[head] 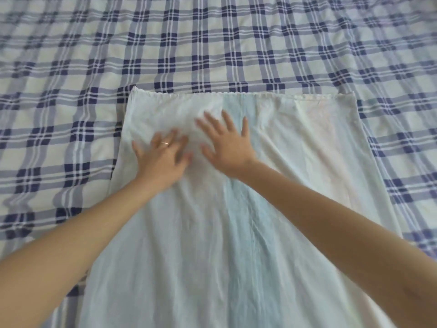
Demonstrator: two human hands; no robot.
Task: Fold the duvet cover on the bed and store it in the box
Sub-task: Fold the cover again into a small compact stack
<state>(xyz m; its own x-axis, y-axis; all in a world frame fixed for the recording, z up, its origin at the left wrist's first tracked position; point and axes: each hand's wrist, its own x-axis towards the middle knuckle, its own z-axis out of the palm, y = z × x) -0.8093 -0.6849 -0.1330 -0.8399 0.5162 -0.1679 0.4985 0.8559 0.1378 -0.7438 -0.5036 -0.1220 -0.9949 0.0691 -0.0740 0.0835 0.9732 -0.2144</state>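
Observation:
A pale white duvet cover (272, 209) with faint blue and pink panels lies folded into a long strip down the middle of the bed, its scalloped far edge straight across. My left hand (163, 157), wearing a ring, rests flat on the cloth left of centre with fingers spread. My right hand (227, 145) presses flat beside it, fingers apart, pointing away from me. Both hands are blurred. Neither hand grips the fabric. No box is in view.
The bed (212, 43) is covered by a blue-and-white plaid sheet that fills the view on the far side and on both sides of the folded strip. The sheet shows shallow wrinkles at left and right.

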